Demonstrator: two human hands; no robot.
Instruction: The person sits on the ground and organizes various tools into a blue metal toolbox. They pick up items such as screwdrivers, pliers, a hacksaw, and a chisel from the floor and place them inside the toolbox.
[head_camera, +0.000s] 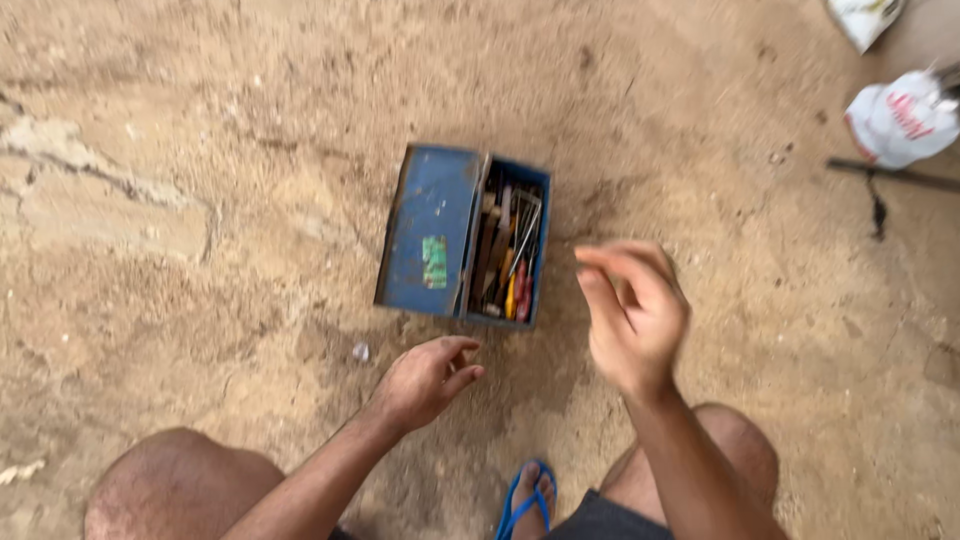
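Blue toolbox (430, 235) ahead of the hands, rust-worn, green sticker (434, 262) on lid. Inside, tools (508, 255) with red, yellow handles. Blue flip-flop (524, 500) below the hands. Tan dirt floor (200, 150). White bag (900, 118), red print, far right.

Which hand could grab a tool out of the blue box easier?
Probably the left hand. It hangs low, open and empty, just below the open blue metal toolbox. The right hand is empty too, but raised off to the box's right side and blurred.
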